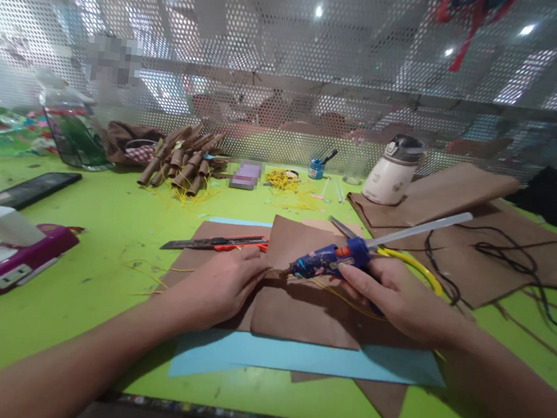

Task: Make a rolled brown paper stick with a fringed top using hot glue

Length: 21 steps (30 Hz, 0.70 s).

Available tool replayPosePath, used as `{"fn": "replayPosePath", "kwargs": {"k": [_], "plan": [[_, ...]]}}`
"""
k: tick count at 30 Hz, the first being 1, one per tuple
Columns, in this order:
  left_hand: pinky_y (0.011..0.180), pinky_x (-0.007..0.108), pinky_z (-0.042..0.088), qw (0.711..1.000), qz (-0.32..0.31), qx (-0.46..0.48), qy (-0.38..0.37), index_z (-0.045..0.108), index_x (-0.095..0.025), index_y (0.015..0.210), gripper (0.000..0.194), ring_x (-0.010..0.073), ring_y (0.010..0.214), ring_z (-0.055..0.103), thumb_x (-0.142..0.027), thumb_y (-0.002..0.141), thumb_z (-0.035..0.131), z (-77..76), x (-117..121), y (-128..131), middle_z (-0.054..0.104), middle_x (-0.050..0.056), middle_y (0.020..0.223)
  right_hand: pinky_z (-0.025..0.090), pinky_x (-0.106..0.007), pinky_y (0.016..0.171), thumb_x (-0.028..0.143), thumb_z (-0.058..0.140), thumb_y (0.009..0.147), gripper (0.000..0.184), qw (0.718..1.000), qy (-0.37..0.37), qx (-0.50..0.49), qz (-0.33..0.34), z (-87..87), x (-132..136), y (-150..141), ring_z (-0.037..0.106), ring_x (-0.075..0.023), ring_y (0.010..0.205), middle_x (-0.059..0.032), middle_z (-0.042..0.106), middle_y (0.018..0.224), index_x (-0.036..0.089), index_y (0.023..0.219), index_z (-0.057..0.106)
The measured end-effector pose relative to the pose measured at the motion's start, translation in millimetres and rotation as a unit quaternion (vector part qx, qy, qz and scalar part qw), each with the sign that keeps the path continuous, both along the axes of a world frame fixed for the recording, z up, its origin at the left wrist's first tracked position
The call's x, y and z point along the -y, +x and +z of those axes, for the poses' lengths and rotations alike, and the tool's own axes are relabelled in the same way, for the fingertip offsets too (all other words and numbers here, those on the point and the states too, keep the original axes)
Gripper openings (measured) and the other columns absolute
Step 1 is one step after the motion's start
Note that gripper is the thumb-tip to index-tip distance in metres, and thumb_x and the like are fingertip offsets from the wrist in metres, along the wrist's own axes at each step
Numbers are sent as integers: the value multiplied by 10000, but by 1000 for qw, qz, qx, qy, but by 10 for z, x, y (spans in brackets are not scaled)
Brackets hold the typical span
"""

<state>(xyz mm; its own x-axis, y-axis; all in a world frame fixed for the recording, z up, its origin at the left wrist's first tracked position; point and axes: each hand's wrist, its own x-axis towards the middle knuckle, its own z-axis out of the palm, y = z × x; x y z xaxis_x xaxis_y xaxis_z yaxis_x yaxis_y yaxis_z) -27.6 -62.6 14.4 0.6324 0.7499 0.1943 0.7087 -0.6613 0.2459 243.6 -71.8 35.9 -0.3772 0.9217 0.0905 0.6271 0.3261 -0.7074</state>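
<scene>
- Far left on the green tabletop (pixel 93 335), a purple power strip (pixel 41 262) carries a white plug (pixel 8 225); a dark, flat, oblong object (pixel 34 191) lies just behind it.
- Behind these stands a clear bottle (pixel 76 132) with green in its lower part.
- Next, near the back, sits a pile of brown rolled tubes (pixel 190 169) with yellow strands around it.
- Nearer the front, a utility knife (pixel 214 243) lies just beyond the left hand (pixel 227 284).
- The left hand's fingers are close together, their tips at the left edge of the brown sheet (pixel 306 316); whether they pinch it, I cannot tell.
- In the middle, the brown sheet lies over a light blue sheet (pixel 312 358), which shows along the front.
- Above the brown sheet is a blue glue gun (pixel 315 263) — its nozzle points left, close to the left fingertips, and a whitish glue stick (pixel 424 230) juts from its rear, up to the right.
- The right hand (pixel 399 293) has its fingers clamped around the glue gun; yellow-handled scissors (pixel 420 264) lie just beyond.
- At the back right, a white flask (pixel 390 175) with a dark lid stands upright beside larger folded brown paper (pixel 451 195), with a black cord (pixel 524 260) across it.
</scene>
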Motion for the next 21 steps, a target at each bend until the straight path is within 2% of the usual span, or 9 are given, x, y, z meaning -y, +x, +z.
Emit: {"fn": "replayPosePath", "kwargs": {"k": [6,13,21], "plan": [[749,284,468,1000,1,-19,7,659,-181,986,271,182,855,590,-204,939,394,21,6,22,624,73,965,288,-245,452,535,433,892,466,1000,-8,-2,-6,-5,-5,-19,377,-112,487,16,457,539,168,644,577],[789,303,466,1000,8,-14,-8,649,-191,1061,304,189,902,589,-231,958,366,10,1,3,620,73,1006,296,-244,449,538,446,888,450,1000,-7,-18,-17,26,4,22,394,-118,497,11,476,544,165,684,596],[816,322,460,1000,12,-20,-5,638,-191,1081,299,201,941,582,-226,958,367,7,-10,7,618,77,1028,363,-245,498,529,451,892,436,1000,-16,4,8,11,-18,29,460,-133,544,-4,530,586,182,657,571]]}}
